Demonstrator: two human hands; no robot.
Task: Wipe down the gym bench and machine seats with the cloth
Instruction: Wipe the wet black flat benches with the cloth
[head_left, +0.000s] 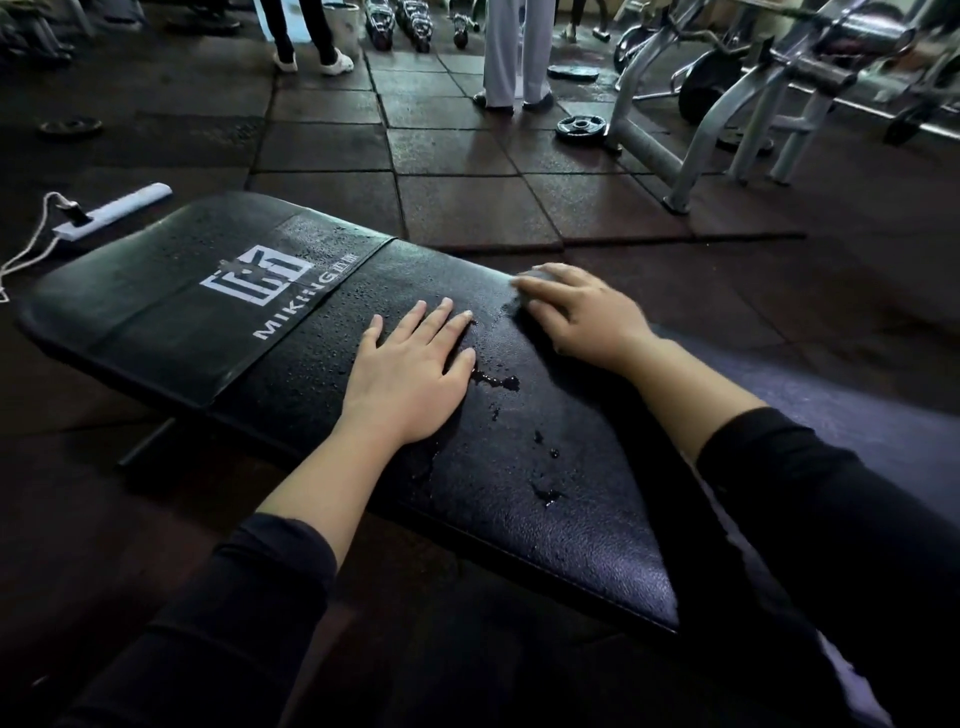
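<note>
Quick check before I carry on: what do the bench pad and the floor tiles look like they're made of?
Bench pad: looks like black vinyl or faux leather, with a pebbled grain, a slight sheen and water beading on top. Floor tiles: probably matte rubber mats, judging by the dark speckled squares with visible seams and one lifted edge.

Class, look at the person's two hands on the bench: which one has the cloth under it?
The right hand, at the far edge of the bench; grey cloth peeks from under its fingers. The left hand lies flat and bare on the wet pad.
</note>
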